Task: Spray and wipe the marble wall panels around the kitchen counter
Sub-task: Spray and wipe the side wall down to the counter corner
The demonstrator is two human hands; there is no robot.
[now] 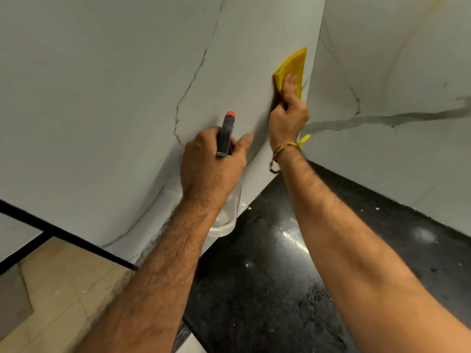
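White grey-veined marble wall panel: right hand presses folded yellow ribbed cloth flat against it (near corner); left hand grips clear spray bottle above black bench.

Kitchen: black counter, marble walls

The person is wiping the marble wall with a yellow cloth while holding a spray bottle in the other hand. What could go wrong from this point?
1. The spray bottle nozzle points at the wall panel close to the right hand; a squeeze by the left hand might wet that hand instead of the marble.
2. The yellow cloth sits near the corner seam, so the adjoining right panel could be missed.
3. The black counter looks wet and speckled; drips may leave more marks there.
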